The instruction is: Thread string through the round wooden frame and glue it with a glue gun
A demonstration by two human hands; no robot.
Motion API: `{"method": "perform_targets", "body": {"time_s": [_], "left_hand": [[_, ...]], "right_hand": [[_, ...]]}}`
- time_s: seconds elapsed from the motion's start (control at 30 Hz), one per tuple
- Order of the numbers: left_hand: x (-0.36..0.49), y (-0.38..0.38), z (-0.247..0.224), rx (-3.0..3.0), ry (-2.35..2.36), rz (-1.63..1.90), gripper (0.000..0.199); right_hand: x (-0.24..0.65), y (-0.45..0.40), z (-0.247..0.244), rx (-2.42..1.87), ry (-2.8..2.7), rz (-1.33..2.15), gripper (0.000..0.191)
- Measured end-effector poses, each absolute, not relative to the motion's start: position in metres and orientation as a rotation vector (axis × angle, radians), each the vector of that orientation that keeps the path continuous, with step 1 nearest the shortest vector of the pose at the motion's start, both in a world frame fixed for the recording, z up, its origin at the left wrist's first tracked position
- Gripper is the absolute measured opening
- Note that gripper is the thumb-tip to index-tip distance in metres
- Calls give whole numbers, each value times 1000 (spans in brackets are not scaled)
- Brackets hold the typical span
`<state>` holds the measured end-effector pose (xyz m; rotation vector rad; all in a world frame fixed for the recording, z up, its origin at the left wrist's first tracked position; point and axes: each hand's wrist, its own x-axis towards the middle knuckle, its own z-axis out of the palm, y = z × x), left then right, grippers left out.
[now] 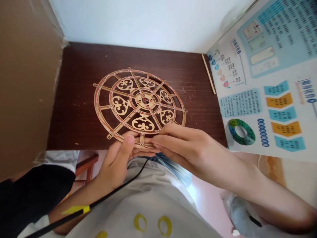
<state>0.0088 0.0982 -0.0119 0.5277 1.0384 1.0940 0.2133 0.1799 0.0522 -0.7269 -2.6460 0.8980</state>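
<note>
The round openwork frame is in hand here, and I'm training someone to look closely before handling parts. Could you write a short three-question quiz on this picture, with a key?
1. Multiple choice: What colour is the wire-like strand along the frame's outer ring?
A) Blue
B) Red
C) Green

2. True or false: The left hand and the right hand are both at the side of the frame nearest the wearer's body.

3. Fill in the blank: The thin stick lies near the ____ edge of the table, beside the printed poster.

Key: 1. B; 2. True; 3. right
</note>
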Motion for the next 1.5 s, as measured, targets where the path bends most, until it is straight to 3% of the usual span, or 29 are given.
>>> {"method": "perform_targets", "body": {"time_s": [0.23,0.53,0.7,1.07,1.27,1.5], "left_hand": [[13,94,-9,520,1045,1093,55],[14,96,-7,585,1008,1094,48],[15,97,-4,578,1026,1113,50],[15,93,-12,531,946,1082,46],[14,92,-12,501,975,1088,51],[17,91,-10,441,976,1123,56]], "right_hand": [[203,187,59,-598,-2893,732,19],[194,177,58,-442,-3008,147,40],[194,171,54,-500,-2951,39,37],[208,189,46,-620,-2728,681,30],[209,191,46,-610,-2636,1034,11],[213,187,28,-460,-2559,761,25]]}}
